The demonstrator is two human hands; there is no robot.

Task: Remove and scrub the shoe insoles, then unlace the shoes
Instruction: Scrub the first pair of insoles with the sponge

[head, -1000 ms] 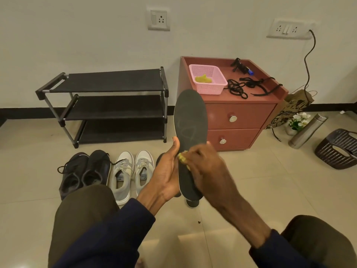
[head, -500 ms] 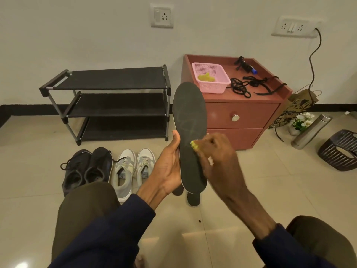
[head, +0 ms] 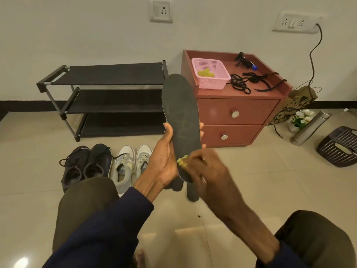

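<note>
Fingers [head: 201,127] of left hand [head: 164,159] clamped round the insole [head: 181,113] mid-length, right hand [head: 206,173] pinching a scrub pad [head: 183,163] near its heel; likely light, bendy, best held centrally.

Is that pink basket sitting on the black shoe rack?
No, the pink basket stands on top of the red cabinet, to the right of the shoe rack.

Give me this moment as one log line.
step: scrubbing | left hand: grips black insole upright | right hand: holds yellow-green scrubber against its lower end | floor: black shoes, white sneakers
</note>
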